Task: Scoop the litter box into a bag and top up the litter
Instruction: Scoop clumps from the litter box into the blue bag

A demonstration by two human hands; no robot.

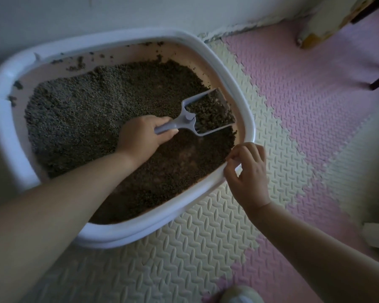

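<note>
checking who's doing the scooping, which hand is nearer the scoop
Left. The left hand holds the scoop by its handle inside the litter box; the right hand grips the box's rim, apart from the scoop.

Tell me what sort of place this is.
Probably a room corner in a home, at floor level: a litter box sits beside a white wall, on interlocking pink and cream foam mats.

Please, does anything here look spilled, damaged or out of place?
Some litter clumps stick to the inner back wall of the litter box, above the fill level. The litter is thin near the front, where the pale bottom shows through. The wall base beside the box looks chipped.
</note>
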